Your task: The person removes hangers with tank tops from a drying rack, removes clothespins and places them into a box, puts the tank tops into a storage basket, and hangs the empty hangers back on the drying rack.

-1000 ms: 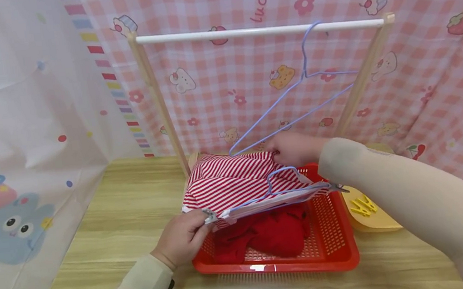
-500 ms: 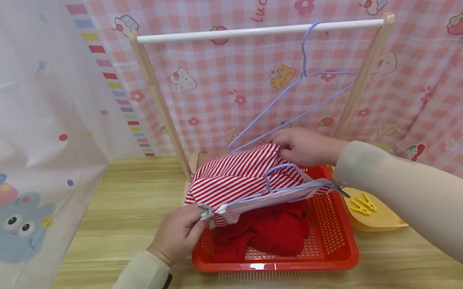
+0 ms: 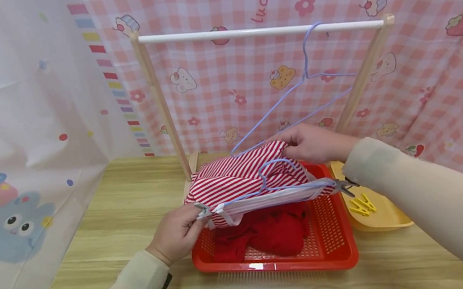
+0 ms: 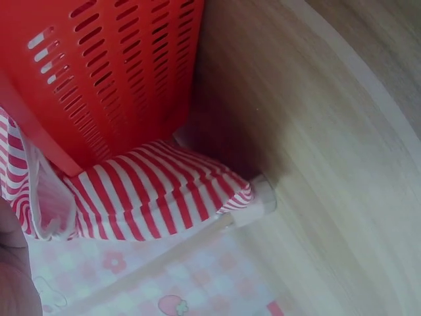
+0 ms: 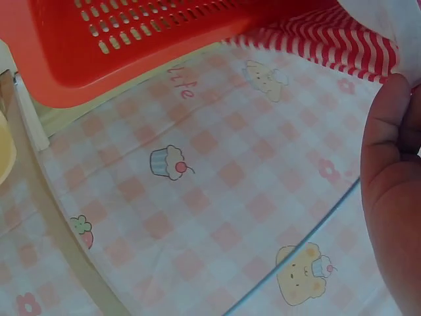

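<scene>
A red-and-white striped garment (image 3: pixel 231 178) lies over the back of the red basket (image 3: pixel 279 267). Along its white-lined near edge runs a lavender wire hanger (image 3: pixel 263 179), with a grey clip (image 3: pixel 203 209) at the left end and another grey clip (image 3: pixel 345 187) at the right. My left hand (image 3: pixel 176 233) pinches the garment's left corner, right by the clip. At the far right, my right hand (image 3: pixel 313 144) grips the garment's upper edge between thumb and fingers, and the right wrist view shows those fingers (image 5: pixel 388 122) on the cloth. A darker red cloth (image 3: pixel 267 235) sits in the basket.
Behind stands a wooden rack with a white rod (image 3: pixel 261 31), where a second lavender hanger (image 3: pixel 268 110) hangs. Right of the basket is a yellow tray (image 3: pixel 388 219) with yellow clothespins (image 3: pixel 362 204). A patterned curtain (image 3: pixel 224 2) backs the table (image 3: pixel 134 198).
My right hand has shifted right and slightly up, drawing the garment's far edge with it. The left hand has moved a little up and left. The hanger's right end has risen slightly.
</scene>
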Demonstrator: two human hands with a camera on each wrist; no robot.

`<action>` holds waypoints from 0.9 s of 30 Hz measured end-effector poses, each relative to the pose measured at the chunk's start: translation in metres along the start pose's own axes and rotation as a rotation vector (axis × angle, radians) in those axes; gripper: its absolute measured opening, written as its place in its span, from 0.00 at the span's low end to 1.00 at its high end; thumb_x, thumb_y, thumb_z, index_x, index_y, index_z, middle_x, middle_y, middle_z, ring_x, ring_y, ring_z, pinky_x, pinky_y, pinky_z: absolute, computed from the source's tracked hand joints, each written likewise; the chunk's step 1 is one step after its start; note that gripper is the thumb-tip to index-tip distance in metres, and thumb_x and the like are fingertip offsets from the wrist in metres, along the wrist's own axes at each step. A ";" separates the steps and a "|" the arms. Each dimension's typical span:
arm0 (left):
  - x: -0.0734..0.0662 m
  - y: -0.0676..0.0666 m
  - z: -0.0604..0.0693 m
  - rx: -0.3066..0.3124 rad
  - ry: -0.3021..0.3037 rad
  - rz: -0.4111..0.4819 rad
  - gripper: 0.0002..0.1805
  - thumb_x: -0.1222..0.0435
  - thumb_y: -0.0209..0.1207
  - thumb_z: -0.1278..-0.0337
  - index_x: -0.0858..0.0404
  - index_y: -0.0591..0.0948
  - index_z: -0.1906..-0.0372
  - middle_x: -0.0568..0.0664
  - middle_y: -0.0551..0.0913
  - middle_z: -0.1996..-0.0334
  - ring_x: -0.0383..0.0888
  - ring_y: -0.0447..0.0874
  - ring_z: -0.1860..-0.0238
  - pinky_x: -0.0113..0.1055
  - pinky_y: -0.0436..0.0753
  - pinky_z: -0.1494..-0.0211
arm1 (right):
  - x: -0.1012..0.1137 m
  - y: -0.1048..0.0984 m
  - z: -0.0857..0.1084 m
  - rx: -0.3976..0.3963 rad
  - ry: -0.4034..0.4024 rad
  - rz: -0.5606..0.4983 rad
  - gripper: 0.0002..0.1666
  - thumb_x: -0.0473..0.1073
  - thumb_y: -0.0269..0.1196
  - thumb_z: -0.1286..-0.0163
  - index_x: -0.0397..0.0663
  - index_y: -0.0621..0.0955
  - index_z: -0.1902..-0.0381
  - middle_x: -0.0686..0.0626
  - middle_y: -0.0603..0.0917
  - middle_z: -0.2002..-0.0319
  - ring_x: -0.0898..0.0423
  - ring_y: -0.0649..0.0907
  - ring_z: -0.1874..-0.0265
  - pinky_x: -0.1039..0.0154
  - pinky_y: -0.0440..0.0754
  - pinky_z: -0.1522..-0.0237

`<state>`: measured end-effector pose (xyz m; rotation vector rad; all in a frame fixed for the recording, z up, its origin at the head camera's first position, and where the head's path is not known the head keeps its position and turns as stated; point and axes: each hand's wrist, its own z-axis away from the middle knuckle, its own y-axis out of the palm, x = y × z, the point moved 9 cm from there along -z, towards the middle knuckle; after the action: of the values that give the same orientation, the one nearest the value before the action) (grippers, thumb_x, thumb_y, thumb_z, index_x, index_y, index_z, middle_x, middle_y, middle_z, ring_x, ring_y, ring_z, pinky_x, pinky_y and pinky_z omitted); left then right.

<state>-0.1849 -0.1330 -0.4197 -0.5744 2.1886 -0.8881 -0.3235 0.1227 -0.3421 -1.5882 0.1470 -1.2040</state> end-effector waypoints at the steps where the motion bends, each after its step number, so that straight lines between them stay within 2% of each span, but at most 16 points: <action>1: -0.001 0.000 0.000 -0.004 0.004 -0.003 0.08 0.68 0.63 0.33 0.52 0.82 0.68 0.37 0.83 0.70 0.31 0.76 0.68 0.31 0.81 0.64 | 0.001 -0.001 0.001 -0.003 -0.002 -0.014 0.21 0.36 0.58 0.26 0.56 0.88 0.42 0.55 0.92 0.54 0.59 0.82 0.60 0.63 0.80 0.51; 6: -0.003 -0.001 0.000 -0.016 0.027 0.002 0.07 0.69 0.64 0.34 0.52 0.82 0.66 0.37 0.83 0.69 0.31 0.76 0.67 0.31 0.81 0.63 | 0.004 -0.002 0.006 0.012 -0.001 -0.057 0.12 0.34 0.58 0.28 0.49 0.88 0.64 0.53 0.86 0.71 0.56 0.80 0.67 0.63 0.80 0.59; 10: -0.004 0.000 0.000 -0.013 0.051 0.028 0.08 0.70 0.63 0.34 0.52 0.83 0.66 0.37 0.86 0.67 0.32 0.79 0.66 0.31 0.82 0.60 | 0.006 -0.001 0.010 0.041 0.002 -0.006 0.13 0.35 0.59 0.30 0.50 0.84 0.74 0.54 0.80 0.72 0.55 0.77 0.66 0.60 0.77 0.61; 13: -0.004 0.003 0.001 0.005 0.062 0.067 0.09 0.71 0.63 0.33 0.52 0.83 0.66 0.37 0.87 0.67 0.33 0.83 0.64 0.31 0.84 0.58 | 0.008 0.005 0.012 0.096 -0.014 0.040 0.13 0.36 0.59 0.32 0.51 0.81 0.78 0.55 0.75 0.76 0.55 0.75 0.68 0.60 0.74 0.64; 17: -0.004 0.007 0.002 0.029 0.057 0.107 0.10 0.71 0.62 0.32 0.52 0.83 0.66 0.36 0.87 0.68 0.33 0.85 0.64 0.30 0.84 0.57 | 0.004 0.016 0.015 0.210 0.013 0.035 0.12 0.37 0.59 0.31 0.50 0.78 0.76 0.57 0.72 0.80 0.58 0.72 0.75 0.62 0.72 0.69; 22: -0.004 0.009 0.004 0.028 0.066 0.105 0.10 0.72 0.62 0.33 0.53 0.82 0.67 0.37 0.86 0.69 0.31 0.83 0.66 0.28 0.83 0.59 | -0.005 0.024 0.020 0.325 0.087 0.052 0.07 0.42 0.61 0.29 0.49 0.85 0.67 0.56 0.77 0.76 0.59 0.74 0.75 0.62 0.74 0.68; 27: -0.003 0.011 0.005 0.045 0.053 0.109 0.10 0.71 0.62 0.33 0.52 0.82 0.67 0.36 0.86 0.69 0.30 0.82 0.66 0.27 0.83 0.59 | -0.006 0.026 0.019 0.353 0.082 0.132 0.09 0.48 0.64 0.25 0.50 0.85 0.63 0.56 0.78 0.73 0.59 0.75 0.71 0.61 0.75 0.65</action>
<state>-0.1807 -0.1259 -0.4297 -0.4103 2.2192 -0.9012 -0.3001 0.1289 -0.3645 -1.2047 0.0841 -1.1229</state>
